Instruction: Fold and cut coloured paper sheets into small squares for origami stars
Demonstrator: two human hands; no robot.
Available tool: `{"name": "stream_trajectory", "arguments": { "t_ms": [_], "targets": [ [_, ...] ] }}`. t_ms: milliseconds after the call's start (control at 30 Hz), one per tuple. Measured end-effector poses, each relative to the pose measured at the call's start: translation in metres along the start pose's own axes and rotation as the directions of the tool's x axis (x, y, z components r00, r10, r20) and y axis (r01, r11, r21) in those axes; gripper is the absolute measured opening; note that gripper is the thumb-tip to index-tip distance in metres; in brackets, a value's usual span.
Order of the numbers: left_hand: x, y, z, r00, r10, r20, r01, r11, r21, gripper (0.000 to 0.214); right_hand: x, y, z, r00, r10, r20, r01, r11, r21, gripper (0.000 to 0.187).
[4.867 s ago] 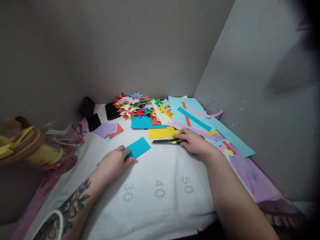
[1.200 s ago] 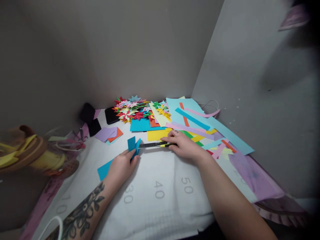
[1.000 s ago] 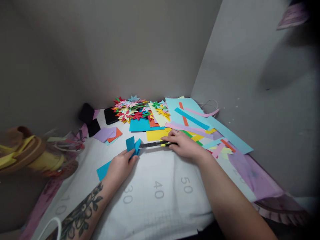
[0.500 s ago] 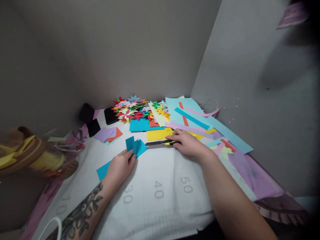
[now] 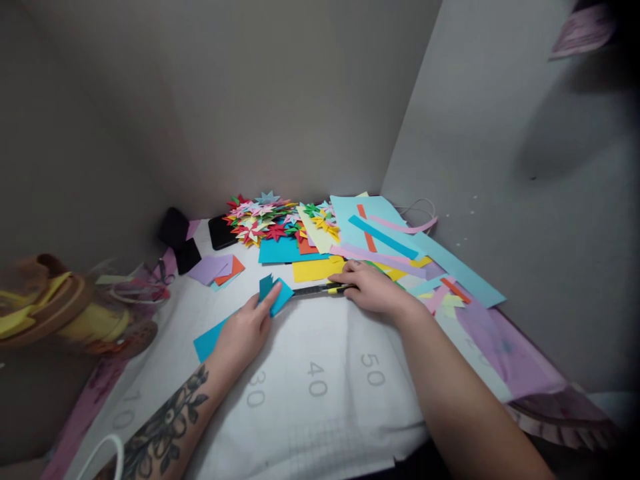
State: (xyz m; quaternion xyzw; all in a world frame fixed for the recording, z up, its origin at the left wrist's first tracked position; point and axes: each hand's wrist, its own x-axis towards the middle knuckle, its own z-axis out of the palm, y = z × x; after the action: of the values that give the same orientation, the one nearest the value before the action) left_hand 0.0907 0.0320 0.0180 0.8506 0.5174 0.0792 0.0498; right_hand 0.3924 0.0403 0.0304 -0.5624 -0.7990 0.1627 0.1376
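Observation:
My left hand [image 5: 244, 331] lies on the white cutting mat [image 5: 320, 400] with its fingers stretched forward, their tips pressing on small cut blue paper pieces [image 5: 276, 293]. A longer blue paper strip [image 5: 207, 340] sticks out from under that hand to the left. My right hand [image 5: 374, 289] is closed on a black and yellow utility knife [image 5: 319, 289]. The knife lies low over the mat and its blade end points left, close to the blue pieces.
A heap of folded paper stars [image 5: 267, 217] and a black phone [image 5: 220, 232] lie at the back. Coloured sheets and strips [image 5: 385, 240] spread to the right, a yellow sheet [image 5: 313, 269] in the middle. A bag [image 5: 60, 307] sits left. Grey walls close in behind and right.
My left hand went from pinching the upright blue pieces to laying its fingers out flat over them. The knife in my right hand pulled slightly right, away from the pieces.

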Motion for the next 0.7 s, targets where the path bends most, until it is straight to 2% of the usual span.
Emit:
{"name": "stream_trajectory", "arguments": {
  "t_ms": [133, 367, 533, 700],
  "targets": [
    [0.000, 0.002, -0.002, 0.999, -0.036, 0.005, 0.036, 0.999, -0.027, 0.042, 0.000, -0.004, 0.000, 1.000, -0.003, -0.016, 0.004, 0.999, 0.034, 0.047],
    [0.003, 0.005, -0.003, 0.991, -0.130, 0.025, 0.131, 0.991, -0.026, 0.041, 0.001, -0.012, 0.000, 0.998, -0.034, -0.056, 0.040, 0.994, 0.103, 0.048],
    [0.003, 0.005, -0.001, 0.992, -0.121, 0.026, 0.122, 0.992, -0.026, 0.045, 0.001, -0.013, 0.000, 0.997, -0.041, -0.063, 0.048, 0.994, 0.103, 0.047],
    [0.004, 0.005, -0.002, 0.990, -0.136, 0.024, 0.136, 0.991, 0.006, 0.039, 0.001, -0.015, 0.002, 0.996, -0.049, -0.071, 0.056, 0.993, 0.104, 0.048]
  ]
}}
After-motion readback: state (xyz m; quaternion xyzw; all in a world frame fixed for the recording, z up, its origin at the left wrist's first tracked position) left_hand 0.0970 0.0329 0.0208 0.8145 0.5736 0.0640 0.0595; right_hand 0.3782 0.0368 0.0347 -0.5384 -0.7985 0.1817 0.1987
